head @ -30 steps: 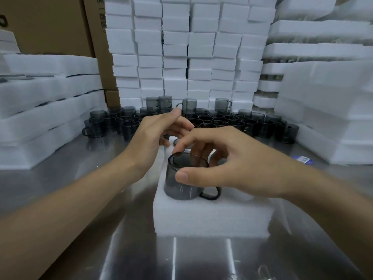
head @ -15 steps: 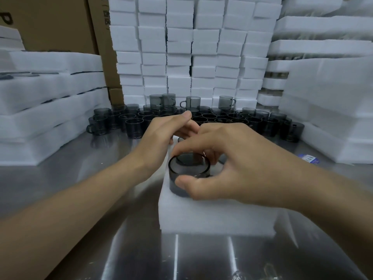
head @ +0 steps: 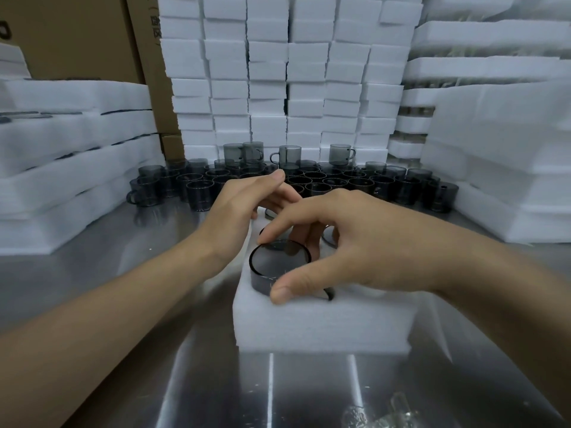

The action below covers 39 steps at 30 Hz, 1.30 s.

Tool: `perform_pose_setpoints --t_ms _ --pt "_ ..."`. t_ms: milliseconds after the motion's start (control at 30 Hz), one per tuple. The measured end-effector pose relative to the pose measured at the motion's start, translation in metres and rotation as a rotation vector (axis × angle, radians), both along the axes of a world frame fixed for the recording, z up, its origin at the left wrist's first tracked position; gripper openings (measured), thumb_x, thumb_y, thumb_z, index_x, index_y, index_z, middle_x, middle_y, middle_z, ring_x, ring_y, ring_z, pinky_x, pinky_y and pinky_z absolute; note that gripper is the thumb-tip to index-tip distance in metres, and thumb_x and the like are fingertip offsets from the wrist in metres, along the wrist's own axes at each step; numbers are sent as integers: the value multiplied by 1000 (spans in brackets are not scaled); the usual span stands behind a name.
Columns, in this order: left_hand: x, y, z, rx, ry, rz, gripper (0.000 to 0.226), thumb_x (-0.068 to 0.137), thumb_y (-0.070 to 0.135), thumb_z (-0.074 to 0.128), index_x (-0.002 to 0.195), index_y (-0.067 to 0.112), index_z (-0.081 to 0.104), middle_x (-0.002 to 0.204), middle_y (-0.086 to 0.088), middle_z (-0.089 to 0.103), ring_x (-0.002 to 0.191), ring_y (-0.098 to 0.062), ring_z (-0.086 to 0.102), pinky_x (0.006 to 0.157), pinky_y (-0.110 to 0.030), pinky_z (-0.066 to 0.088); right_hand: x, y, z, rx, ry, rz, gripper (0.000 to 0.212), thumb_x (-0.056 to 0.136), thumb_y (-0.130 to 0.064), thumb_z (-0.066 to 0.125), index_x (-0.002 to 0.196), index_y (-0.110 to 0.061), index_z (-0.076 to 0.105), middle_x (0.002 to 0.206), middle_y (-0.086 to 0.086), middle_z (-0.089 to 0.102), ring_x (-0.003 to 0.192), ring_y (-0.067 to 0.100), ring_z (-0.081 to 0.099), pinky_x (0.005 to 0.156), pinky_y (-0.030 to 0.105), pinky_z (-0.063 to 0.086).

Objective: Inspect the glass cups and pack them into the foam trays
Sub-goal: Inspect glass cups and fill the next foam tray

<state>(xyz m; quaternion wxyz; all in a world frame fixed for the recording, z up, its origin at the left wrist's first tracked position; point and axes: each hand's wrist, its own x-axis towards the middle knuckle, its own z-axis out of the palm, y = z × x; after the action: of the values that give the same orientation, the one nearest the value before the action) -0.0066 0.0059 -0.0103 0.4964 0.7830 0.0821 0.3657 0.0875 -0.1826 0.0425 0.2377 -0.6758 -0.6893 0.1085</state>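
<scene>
Smoky grey glass cup (head: 272, 267) seated in white foam tray (head: 321, 322)

The cup's rim is pinched by the right hand (head: 355, 242); the left hand (head: 244, 208) is held relaxed, grasping nothing.

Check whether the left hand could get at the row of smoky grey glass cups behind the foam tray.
Probably yes: the left hand hovers free near the grey glass cups, nothing between them.

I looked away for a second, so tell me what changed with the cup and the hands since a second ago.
The smoky glass cup has sunk down into the foam tray: a second ago most of its wall stood above the foam, now only its rim part shows. The right hand still grips its rim, pushing it in. The left hand stays at the tray's far side. The loose cups behind have not moved.
</scene>
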Motion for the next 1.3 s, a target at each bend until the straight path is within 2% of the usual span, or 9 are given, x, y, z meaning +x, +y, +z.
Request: perform_pose_setpoints --t_ms 133,233,333,433,533,700,867,1167,1300 --pt "-2 0 0 2 -5 -4 51 101 46 50 97 6 81 98 -19 79 93 -30 71 87 -49 41 5 -3 -3 6 -12 13 50 76 -66 83 122 -47 73 101 -15 72 103 1 66 84 16 50" --pt "-9 5 18 2 90 -119 45 88 55 64 95 13 80 90 -10 75 83 -17 66 78 -39 39 15 -6 1 42 173 9 39 84 -56 80 120 -42 75 101 -7 76 96 5 71 81 15 52" --pt "-28 20 46 28 263 -320 52 66 61 89 84 15 74 72 -2 55 64 -10 47 60 -23 35 27 -9 6 46 225 -1 32 83 -54 81 112 -40 79 94 -2 74 85 9 68 76 17 49" --pt "-48 29 61 101 545 -532 70 64 60 96 106 10 73 73 -3 51 64 -13 42 58 -20 36 31 -11 7 -60 255 62 34 84 -50 86 115 -39 78 90 -3 73 81 4 63 80 27 48" --pt "-54 26 65 153 726 -649 63 65 46 102 114 18 75 72 -3 49 63 -12 44 60 -18 43 32 -9 5 -103 276 95 38 82 -41 91 117 -36 77 92 1 75 80 8 62 81 30 49" --pt "-49 17 63 263 754 -592 39 68 20 99 94 21 70 72 0 50 64 -11 48 63 -18 45 34 -5 0 -90 340 115 37 79 -27 94 112 -26 79 88 2 75 76 8 61 73 18 49" --pt "-49 14 61 221 739 -585 36 68 21 96 94 20 70 72 -3 48 65 -12 47 65 -18 46 34 -5 0 -95 330 108 35 77 -26 93 109 -22 79 81 0 72 72 4 59 71 15 47" --pt "-48 11 65 239 896 -518 37 72 36 99 97 27 73 71 -9 31 63 -20 30 59 -18 36 34 -3 0 -144 239 70 34 75 -41 94 104 -31 78 71 -5 62 66 9 51 69 37 37" --pt "-48 8 67 288 970 -463 42 67 44 100 88 23 70 64 -2 33 60 -17 30 57 -18 34 34 0 -3 -171 200 72 36 76 -47 93 107 -35 77 66 -5 57 65 16 47 68 42 36"
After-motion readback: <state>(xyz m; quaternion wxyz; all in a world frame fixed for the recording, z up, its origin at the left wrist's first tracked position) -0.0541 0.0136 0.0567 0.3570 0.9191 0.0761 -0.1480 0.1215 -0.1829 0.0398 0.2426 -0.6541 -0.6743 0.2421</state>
